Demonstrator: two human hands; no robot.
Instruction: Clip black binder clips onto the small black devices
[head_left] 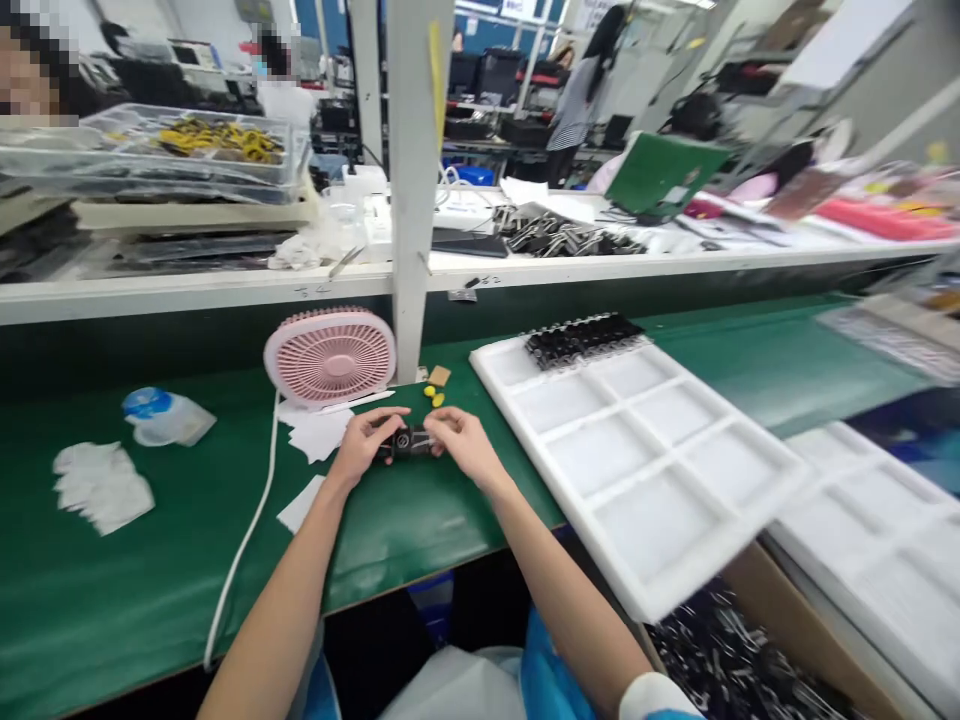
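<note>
Between my hands, just above the green mat (420,530), is a small black clip-like part (405,440) with a round mark on its face and silvery metal at its right end. My left hand (369,440) is closed on its left end, thumb and fingers pressed against it. At the right end, my right hand (459,437) pinches the silvery piece with thumb and fingertips. The part's exact kind is too small to make out. Two small yellow pieces (435,396) and a tan square (439,376) lie just beyond my right hand.
A pink fan (331,355) stands behind my left hand, its white cord (259,510) running toward me. A white divided tray (559,445) on the right bears rows of black parts (581,340). Below it, a box holds many black parts (742,650). A white post (409,200) rises ahead.
</note>
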